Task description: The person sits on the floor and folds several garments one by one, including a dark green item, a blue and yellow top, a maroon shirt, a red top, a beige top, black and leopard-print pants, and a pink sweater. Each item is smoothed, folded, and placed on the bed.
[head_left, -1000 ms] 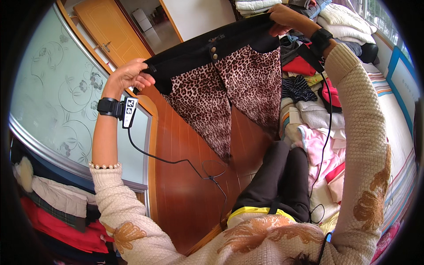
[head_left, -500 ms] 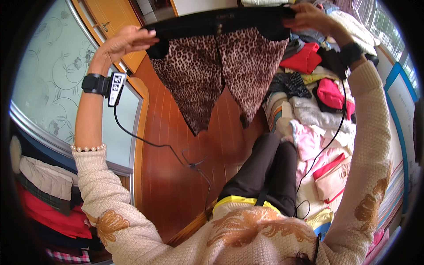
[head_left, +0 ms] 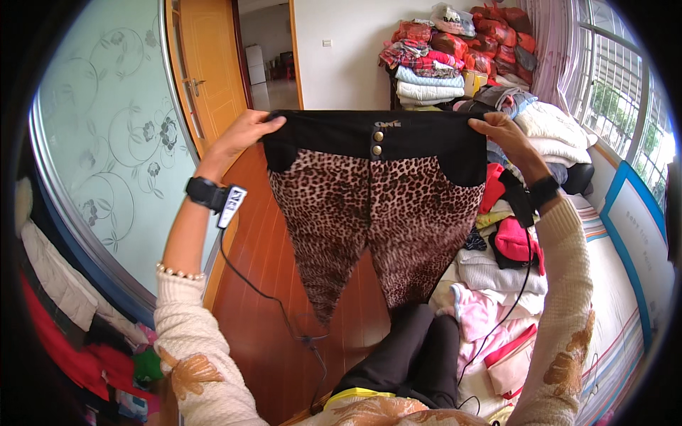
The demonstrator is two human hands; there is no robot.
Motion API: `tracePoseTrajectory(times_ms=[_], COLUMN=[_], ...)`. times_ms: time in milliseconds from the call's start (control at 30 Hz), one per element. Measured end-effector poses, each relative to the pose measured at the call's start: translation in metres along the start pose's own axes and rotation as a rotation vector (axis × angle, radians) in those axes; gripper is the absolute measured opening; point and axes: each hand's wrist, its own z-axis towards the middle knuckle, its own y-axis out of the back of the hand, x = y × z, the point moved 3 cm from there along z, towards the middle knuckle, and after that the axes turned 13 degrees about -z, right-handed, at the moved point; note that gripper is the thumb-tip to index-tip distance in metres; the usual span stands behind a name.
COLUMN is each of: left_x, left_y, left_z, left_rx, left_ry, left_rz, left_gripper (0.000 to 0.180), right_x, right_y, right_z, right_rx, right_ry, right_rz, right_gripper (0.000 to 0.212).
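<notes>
A pair of leopard-print trousers [head_left: 419,192] hangs upright in front of me, its wide black waistband stretched level. Two round metal buttons [head_left: 378,143] sit at the middle of the band, and black panels mark the pockets. At the left end of the waistband my left hand [head_left: 249,131] is closed, thumb pinching the cloth. My right hand [head_left: 506,135] grips the opposite end the same way. Both legs dangle, narrowing downward, the lower part blurred by motion. Each wrist wears a black band with a cable.
To the right, a bed [head_left: 600,270] carries heaps of clothes, including a pink garment [head_left: 513,243]. Red bags [head_left: 497,35] and folded quilts [head_left: 430,91] are piled at the back. Frosted sliding doors [head_left: 106,135] stand left, above clothes on a shelf [head_left: 64,284]. One cable [head_left: 266,287] hangs over the wooden floor.
My view has tilted up, bringing the back wall and bags into sight. The trousers now hang lower in the picture, waistband facing me; both hands still hold it.
</notes>
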Motion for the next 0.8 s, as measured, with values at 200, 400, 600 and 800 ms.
tracePoseTrajectory(times_ms=[200,400,600,800], left_x=[0.042,0.067,0.029,-0.067], left_y=[-0.054,-0.068,-0.101,-0.172], left_z=[0.01,0.035,0.078,0.084], left_rx=[-0.121,-0.182,-0.137,-0.391], left_ry=[0.263,0.194,-0.003,-0.327], left_rz=[-0.209,-0.285,-0.314,0.157], left_gripper=[0.051,0.05,0.033,0.043], right_x=[-0.036,-0.047,0.012,0.114], right_y=[-0.026,-0.032,-0.055,-0.106], right_z=[0.003,0.003,0.003,0.013], right_rx=[0.06,-0.165,-0.324,-0.147], right_ry=[-0.236,-0.283,-0.322,-0.037], right_rz=[0.152,0.252,0.316,0.185], right_gripper=[0.027,0.021,0.014,0.017])
